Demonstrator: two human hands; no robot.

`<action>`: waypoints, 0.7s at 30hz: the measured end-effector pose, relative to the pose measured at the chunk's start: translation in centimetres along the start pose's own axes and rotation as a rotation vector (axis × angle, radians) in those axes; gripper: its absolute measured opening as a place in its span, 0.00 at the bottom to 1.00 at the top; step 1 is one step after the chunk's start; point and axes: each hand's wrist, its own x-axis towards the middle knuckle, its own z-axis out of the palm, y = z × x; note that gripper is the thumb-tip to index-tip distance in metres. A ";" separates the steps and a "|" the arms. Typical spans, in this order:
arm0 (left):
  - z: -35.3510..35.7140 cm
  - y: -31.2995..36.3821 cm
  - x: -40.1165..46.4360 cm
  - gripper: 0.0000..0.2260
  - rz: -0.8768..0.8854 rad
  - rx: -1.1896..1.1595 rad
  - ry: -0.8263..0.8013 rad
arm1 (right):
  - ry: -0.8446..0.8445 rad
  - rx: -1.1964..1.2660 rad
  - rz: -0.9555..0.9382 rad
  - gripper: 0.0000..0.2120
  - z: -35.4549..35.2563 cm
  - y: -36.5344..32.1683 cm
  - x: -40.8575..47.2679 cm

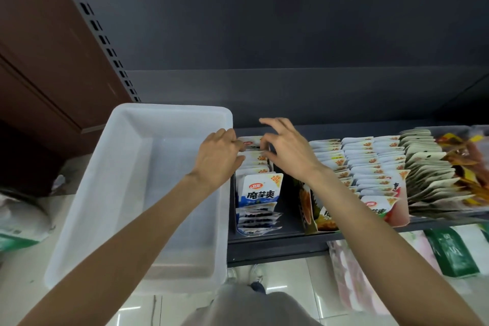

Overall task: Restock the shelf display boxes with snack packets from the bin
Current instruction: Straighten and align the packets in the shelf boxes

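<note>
**Settling the last packets into the left display box**

We have both hands at the back of the leftmost display box (239, 225) on the shelf (264, 246). Our left hand (217, 159) rests against the left side of the row of blue-and-white snack packets (260, 192), its fingers (239, 160) loosely bent and pressing on the packet tops. Our right hand (284, 149) hovers over the same row with its fingers (264, 140) curled down toward a packet edge; whether they pinch it or only nudge it, we cannot tell.

The translucent bin (132, 193) sits just left of the box, and we see no packets left in it. To the right, further rows of white packets (370, 164) and tan packets (428, 174) stand tightly filed.

We judge the step in hand to be squaring the rear packets upright in the row, with the restocking close to done. The next move calls for easing the leaning packets upright and keeping the front ones from sliding forward out of the box's low front.
</note>
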 end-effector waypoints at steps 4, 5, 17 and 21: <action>0.1 0.2 0.4 0.11 -0.034 -0.029 -0.033 | 0.167 -0.018 -0.063 0.04 0.3 0.2 -0.1; 0.1 0.2 0.4 0.10 -0.036 -0.054 -0.019 | 0.201 -0.013 -0.070 0.06 0.2 0.2 -0.2; 0.0 -0.5 -1.0 0.06 0.122 -0.091 0.107 | -0.002 -0.055 -0.092 0.07 -0.7 0.1 0.9; 0.2 -0.3 -1.2 0.06 0.116 -0.082 0.125 | -0.059 -0.144 -0.122 0.07 -1.0 -0.3 1.4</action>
